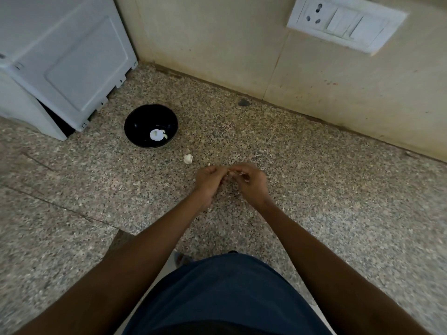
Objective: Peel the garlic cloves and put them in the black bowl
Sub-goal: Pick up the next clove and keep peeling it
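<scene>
A black bowl (151, 125) stands on the speckled granite counter (314, 189), left of centre, with white garlic pieces (157, 135) at its bottom. A small white piece of garlic (188, 158) lies on the counter just right of the bowl. My left hand (207, 180) and my right hand (251, 182) meet over the counter, fingers curled, pinching a garlic clove (232, 174) between them. The clove is mostly hidden by my fingers. Small bits of skin (209, 163) lie near my hands.
A white appliance (63, 64) stands at the back left, close behind the bowl. A tiled wall (242, 44) with a white socket and switch plate (346, 22) runs along the back. My dark blue shirt fills the bottom of the view.
</scene>
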